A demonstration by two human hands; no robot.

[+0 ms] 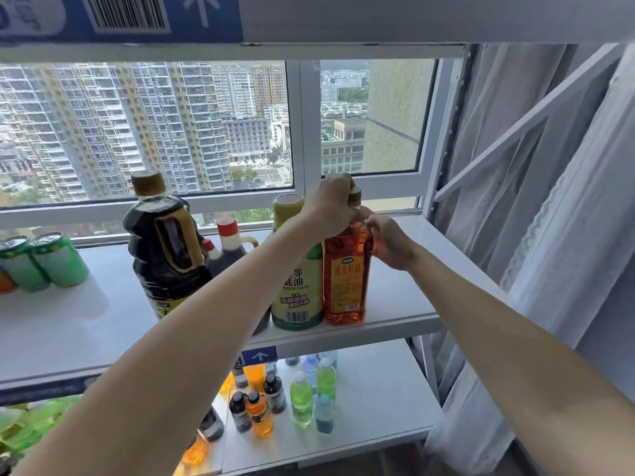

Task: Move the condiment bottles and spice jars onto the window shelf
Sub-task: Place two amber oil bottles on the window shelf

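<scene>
Condiment bottles are lined up on the white window shelf (395, 293). From the left: green cans (44, 262), a large dark soy sauce bottle (165, 249), a small red-capped bottle (228, 242), a green oyster sauce bottle (297, 290) and an orange bottle (347, 276) at the front edge. The orange bottle's neck is grasped by the left hand (331, 207); its shoulder is gripped by the right hand (390, 242). Small drink bottles (302, 396) are stored on the lower shelf (378, 417).

Five condiment bottles (347, 269) stand on the window shelf (395, 304), two green cans (44, 262) at its left, roughly a dozen drink bottles (302, 396) below
</scene>
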